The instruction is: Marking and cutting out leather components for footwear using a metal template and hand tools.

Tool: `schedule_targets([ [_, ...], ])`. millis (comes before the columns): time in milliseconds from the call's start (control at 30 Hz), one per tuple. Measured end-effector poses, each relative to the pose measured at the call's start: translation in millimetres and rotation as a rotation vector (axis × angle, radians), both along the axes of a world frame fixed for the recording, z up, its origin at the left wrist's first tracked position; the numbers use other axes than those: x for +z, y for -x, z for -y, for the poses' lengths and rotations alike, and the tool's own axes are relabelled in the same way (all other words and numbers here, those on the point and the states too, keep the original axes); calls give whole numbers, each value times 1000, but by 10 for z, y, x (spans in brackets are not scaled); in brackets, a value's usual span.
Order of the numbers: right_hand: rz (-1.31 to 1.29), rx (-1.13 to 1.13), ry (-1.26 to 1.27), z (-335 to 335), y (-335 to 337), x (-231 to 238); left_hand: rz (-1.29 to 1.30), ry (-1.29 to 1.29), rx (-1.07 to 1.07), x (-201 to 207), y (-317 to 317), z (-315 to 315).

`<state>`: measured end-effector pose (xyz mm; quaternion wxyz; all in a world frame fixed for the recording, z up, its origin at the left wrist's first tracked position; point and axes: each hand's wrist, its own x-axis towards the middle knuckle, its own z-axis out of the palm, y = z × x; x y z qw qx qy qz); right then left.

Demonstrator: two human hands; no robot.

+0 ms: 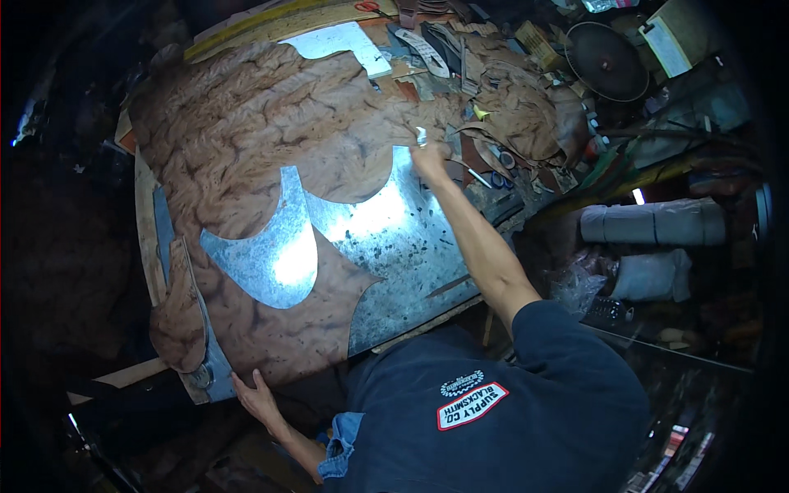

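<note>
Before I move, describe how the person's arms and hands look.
The left hand and right hand are bare, ungloved. A short dark sleeve ends near the right elbow; blue denim shows at the left forearm, how it's worn is unclear.

White thing (422, 135) at right hand (431, 160) indistinct, shirt (559, 435) cut off by lower edge

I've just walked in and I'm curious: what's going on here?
A person is working at a shiny grey metal worktop partly covered by a wrinkled, mottled brown, leather-like sheet. The right hand reaches across to a small white object, too unclear to identify. The left hand is by the worktop's near edge. Bare metal shows beside the sheet's curved edges.
</note>
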<state>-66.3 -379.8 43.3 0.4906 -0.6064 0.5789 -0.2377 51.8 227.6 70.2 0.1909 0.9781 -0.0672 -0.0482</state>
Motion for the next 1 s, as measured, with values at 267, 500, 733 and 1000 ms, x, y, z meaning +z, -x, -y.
schedule_targets([
  [267,-191,-6,15,796,683,-444,-72,93,154,-67,-207,-127],
  [500,-79,30,-184,1171,856,-157,-448,402,269,209,-339,-258],
  [733,784,208,-310,687,-346,1017,-603,906,283,280,43,-305],
  [1000,375,177,119,438,-987,730,-517,690,238,-57,25,-544],
])
